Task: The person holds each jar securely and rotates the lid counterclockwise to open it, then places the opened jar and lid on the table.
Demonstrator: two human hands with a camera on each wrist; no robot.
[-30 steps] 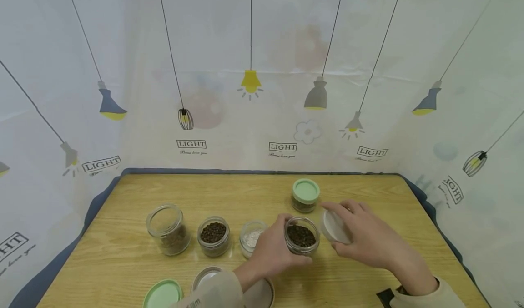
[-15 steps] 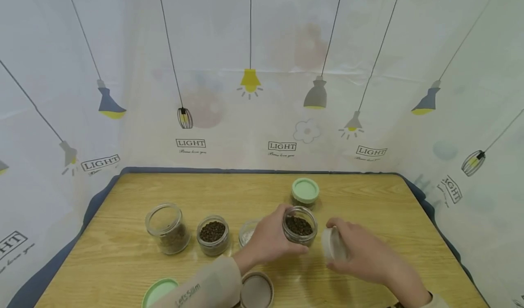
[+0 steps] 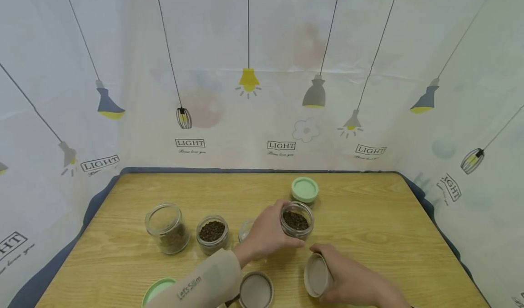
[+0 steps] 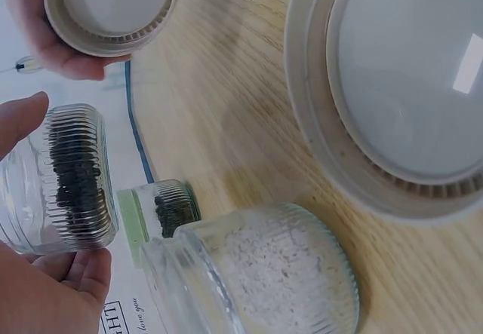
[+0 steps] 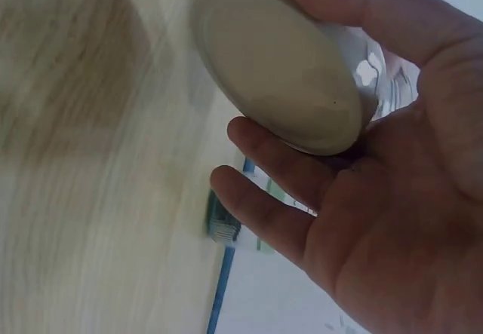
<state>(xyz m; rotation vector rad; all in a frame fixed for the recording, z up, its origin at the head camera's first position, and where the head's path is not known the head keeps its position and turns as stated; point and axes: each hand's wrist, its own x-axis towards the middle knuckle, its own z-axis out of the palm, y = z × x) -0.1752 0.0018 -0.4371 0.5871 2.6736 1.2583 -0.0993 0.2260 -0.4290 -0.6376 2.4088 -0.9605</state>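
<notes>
My left hand (image 3: 268, 237) grips an open glass jar (image 3: 296, 221) of small dark grains, like peppercorns, raised over the table. In the left wrist view, the thumb and fingers curl round this ribbed jar (image 4: 75, 179). Lower and to the right, my right hand (image 3: 352, 278) holds an off-white round lid (image 3: 317, 276) by its edge, the hollow underside toward the head camera. The right wrist view has the lid's smooth top (image 5: 279, 66) between thumb and fingers, two fingers extended apart from it. Partly behind my left hand stands an open jar of whitish flakes (image 4: 279, 274).
Two open jars, one larger (image 3: 168, 230) and one of dark grains (image 3: 213, 234), stand on the left. A green-lidded jar (image 3: 304, 189) is behind the held jar. On the table's near side lie a beige lid (image 3: 256, 290) and a green lid (image 3: 157, 290), partly covered by my sleeve.
My right hand has come nearer and to the left with the lid, turning its underside into view. My left hand and the jar have shifted slightly away and left.
</notes>
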